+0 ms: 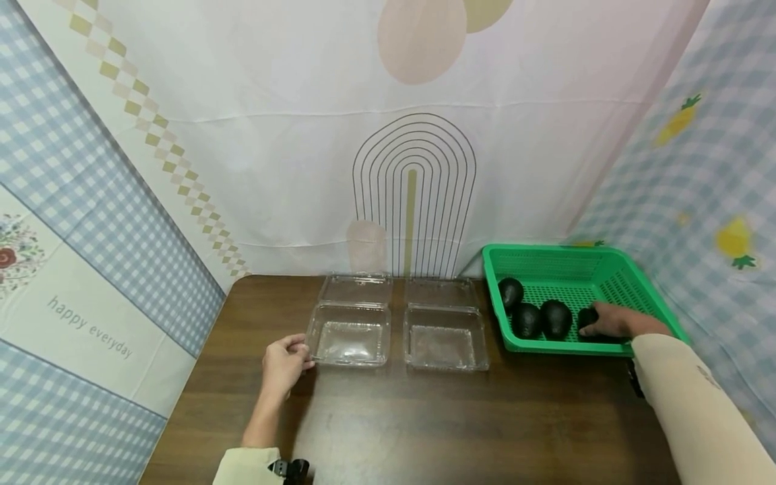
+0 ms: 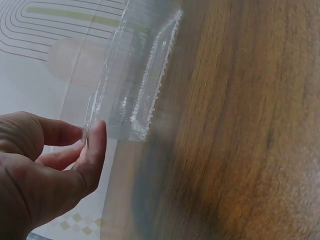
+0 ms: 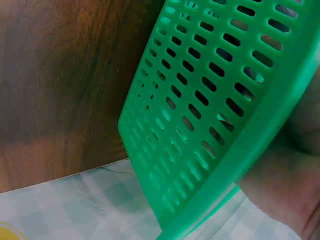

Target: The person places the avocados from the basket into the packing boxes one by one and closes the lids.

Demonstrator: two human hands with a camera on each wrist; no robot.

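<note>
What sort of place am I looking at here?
Likely a small work booth screened off with cloth, perhaps indoors: patterned cloth hangs behind and to both sides of a wooden table, which holds clear boxes and a green basket.

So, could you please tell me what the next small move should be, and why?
I'd probably lift the rightmost dark fruit clear of the green basket: the right grip appears curled around it, while the left grip pinches the edge of the left clear container, which stands open and empty.
</note>
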